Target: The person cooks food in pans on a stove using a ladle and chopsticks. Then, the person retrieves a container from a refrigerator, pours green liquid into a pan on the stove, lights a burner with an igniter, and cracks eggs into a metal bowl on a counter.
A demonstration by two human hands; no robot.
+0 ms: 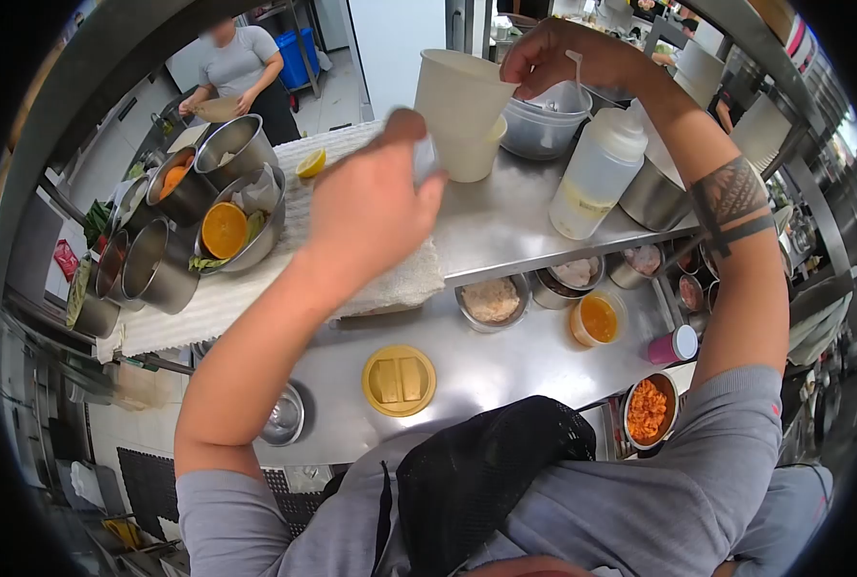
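Note:
My right hand (561, 60) pinches the rim of a tall cream plastic tub (459, 106) on the steel shelf. The tub's inside is hidden from here. My left hand (366, 216), blurred by motion, is closed at the tub's left side. A small whitish thing (426, 162) shows between its finger and thumb; its kind cannot be made out. Right of the tub stand a glass-like clear bowl (544, 127) and a translucent squeeze bottle (592, 178) with a little yellowish content. A round yellow lid (399, 381) lies on the lower counter.
A lemon half (310, 163) rests on a white cloth (352, 144). Metal pots (159, 269) and a bowl with a cut orange (225, 231) stand left. Food bowls (493, 303) and an orange-liquid tub (597, 319) sit below the shelf edge. Another person (241, 67) stands at the back left.

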